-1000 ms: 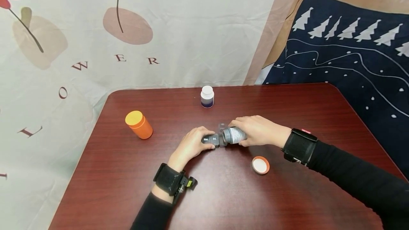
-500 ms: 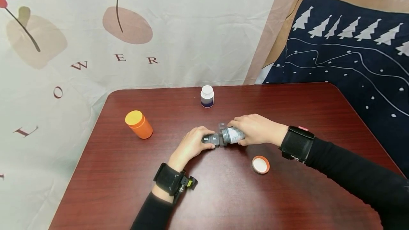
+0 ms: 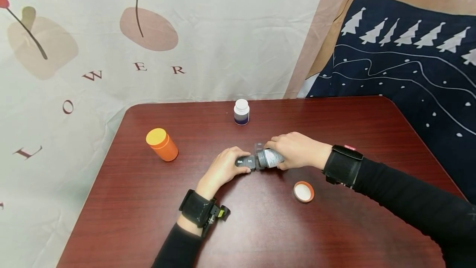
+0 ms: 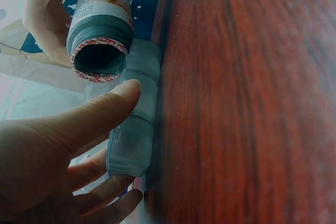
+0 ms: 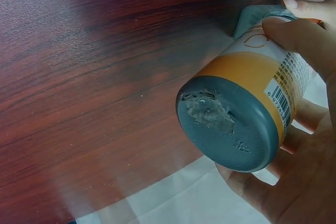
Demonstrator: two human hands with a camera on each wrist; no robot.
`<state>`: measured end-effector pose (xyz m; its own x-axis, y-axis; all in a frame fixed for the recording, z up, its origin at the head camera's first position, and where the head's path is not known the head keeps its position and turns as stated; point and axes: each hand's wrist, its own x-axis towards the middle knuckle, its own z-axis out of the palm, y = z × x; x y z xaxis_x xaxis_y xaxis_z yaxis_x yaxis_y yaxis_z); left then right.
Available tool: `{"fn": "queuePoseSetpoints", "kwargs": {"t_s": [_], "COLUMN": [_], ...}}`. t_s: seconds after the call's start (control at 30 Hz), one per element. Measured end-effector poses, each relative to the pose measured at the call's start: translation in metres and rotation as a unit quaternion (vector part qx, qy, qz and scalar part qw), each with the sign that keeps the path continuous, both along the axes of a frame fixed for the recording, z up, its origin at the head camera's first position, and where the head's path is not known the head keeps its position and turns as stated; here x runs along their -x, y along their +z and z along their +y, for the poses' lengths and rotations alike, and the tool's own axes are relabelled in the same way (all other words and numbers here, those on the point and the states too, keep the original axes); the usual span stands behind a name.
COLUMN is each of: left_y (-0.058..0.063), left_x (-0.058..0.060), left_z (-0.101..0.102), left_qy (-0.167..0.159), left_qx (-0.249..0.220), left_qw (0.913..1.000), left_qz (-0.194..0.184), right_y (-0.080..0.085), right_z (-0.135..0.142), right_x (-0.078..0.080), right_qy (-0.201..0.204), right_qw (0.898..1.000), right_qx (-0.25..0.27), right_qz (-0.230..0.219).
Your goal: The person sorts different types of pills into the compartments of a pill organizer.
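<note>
uncapped bottle (image 3: pixel 274 158), tipped at the pill organizer (image 3: pixel 249 162)

the bottle is tilted over the table (image 3: pixel 260 226), its mouth toward the organizer; whether they touch cannot be judged. the right hand (image 3: pixel 296 150) curls fingers and thumb round the labelled body; the left hand (image 3: pixel 223 166) pinches the organizer between thumb and fingers. the bottle is probably light, stiff plastic, smooth enough to turn in a loose grasp; its broad body suits a full hold. the organizer, likely light, is best braced at its sides.
</note>
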<state>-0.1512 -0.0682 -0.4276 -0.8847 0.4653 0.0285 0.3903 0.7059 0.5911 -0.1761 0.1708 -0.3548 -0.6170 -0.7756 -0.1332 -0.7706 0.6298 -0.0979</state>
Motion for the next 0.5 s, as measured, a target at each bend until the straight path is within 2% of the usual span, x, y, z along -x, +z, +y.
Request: {"fn": "queuePoseSetpoints", "kwargs": {"t_s": [0.5], "left_y": [-0.0014], "left_x": [0.0009], "left_z": [-0.0004], "left_qy": [-0.003], "left_qx": [-0.001], "left_qw": [1.0000], "left_qz": [0.003], "right_y": [0.0015], "right_z": [-0.0043], "right_x": [-0.0012], "right_qy": [0.004], "right_qw": [1.000], "right_qx": [-0.017], "right_qz": [0.015]}}
